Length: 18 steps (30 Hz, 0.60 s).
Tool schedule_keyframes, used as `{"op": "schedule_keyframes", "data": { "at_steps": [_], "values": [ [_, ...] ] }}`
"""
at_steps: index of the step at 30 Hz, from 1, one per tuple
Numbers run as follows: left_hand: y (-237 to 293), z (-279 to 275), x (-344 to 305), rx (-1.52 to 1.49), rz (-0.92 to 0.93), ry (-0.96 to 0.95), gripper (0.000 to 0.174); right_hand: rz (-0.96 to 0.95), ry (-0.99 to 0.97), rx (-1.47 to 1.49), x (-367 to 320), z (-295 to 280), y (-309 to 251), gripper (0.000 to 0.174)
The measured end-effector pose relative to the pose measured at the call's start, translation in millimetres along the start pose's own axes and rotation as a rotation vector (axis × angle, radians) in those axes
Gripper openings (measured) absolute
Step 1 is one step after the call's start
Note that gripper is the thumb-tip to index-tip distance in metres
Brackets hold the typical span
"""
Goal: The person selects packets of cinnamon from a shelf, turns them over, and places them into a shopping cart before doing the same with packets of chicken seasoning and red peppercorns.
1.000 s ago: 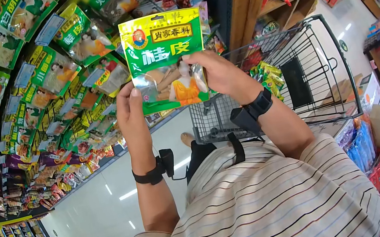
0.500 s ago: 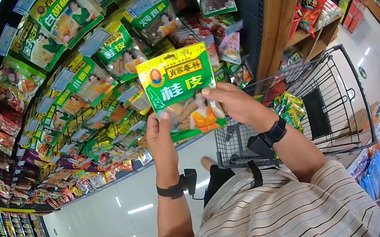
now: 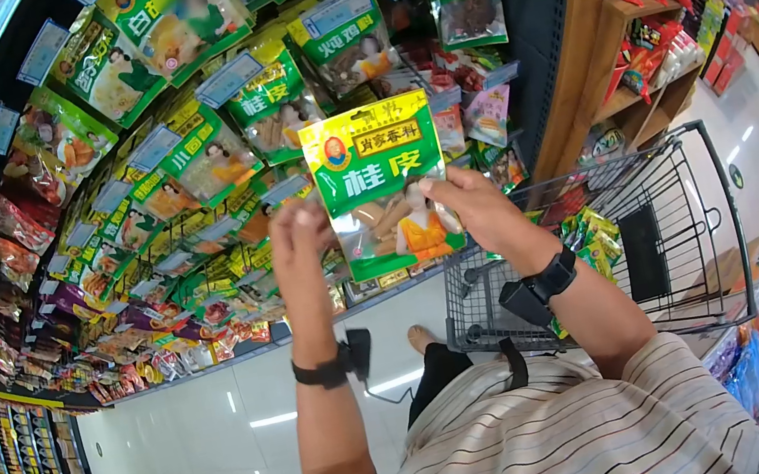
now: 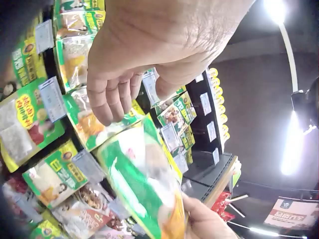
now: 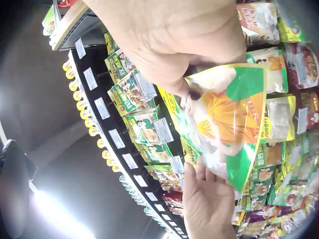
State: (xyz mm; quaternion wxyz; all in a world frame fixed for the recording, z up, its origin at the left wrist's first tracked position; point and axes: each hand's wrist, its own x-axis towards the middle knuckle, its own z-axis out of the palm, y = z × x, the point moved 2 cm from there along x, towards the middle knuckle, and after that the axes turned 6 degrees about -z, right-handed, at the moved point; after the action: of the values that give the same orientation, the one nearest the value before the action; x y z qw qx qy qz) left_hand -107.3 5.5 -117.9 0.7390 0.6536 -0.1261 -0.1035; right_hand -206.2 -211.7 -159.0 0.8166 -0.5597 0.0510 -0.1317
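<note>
A green and yellow bag of cinnamon bark (image 3: 374, 215) is held upright before the chest, its printed front facing me. My right hand (image 3: 494, 215) pinches its right edge, the thumb lying over the front. In the right wrist view the same bag (image 5: 227, 117) bends slightly below the thumb. Off the bag's left side, my left hand (image 3: 300, 256) is raised with loosely bent fingers. A small space parts it from the bag in the head view. Seen from the left wrist, the left hand's fingers (image 4: 112, 99) hang relaxed above the bag and hold nothing.
Rows of hanging spice packets (image 3: 203, 156) with price tags fill the rack ahead and to the left. A wire shopping cart (image 3: 595, 250) holding green and yellow packets stands at the right. Beyond it is a wooden shelf (image 3: 631, 81) with red bags.
My left hand has let go of the bag's left edge and moved slightly leftward. The right hand keeps its grip. The head view has shifted, showing more of the upper rack.
</note>
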Motion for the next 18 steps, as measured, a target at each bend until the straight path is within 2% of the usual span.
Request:
{"op": "schedule_keyframes", "data": {
  "at_steps": [4,10,13,18],
  "values": [
    [46,-11,63,0.087,0.239,0.015,0.064,-0.089,-0.019,0.086,8,8,-9,0.027],
    [74,-10,140,-0.019,0.289,-0.021,0.070,-0.079,-0.005,-0.025,17,18,-20,0.028],
    [77,-7,153,-0.173,0.232,-0.055,0.063,-0.069,0.005,-0.032,21,21,-25,0.028],
    [86,-9,153,-0.248,0.217,-0.157,0.045,-0.102,0.012,-0.088,33,17,-19,0.026]
  ]
}}
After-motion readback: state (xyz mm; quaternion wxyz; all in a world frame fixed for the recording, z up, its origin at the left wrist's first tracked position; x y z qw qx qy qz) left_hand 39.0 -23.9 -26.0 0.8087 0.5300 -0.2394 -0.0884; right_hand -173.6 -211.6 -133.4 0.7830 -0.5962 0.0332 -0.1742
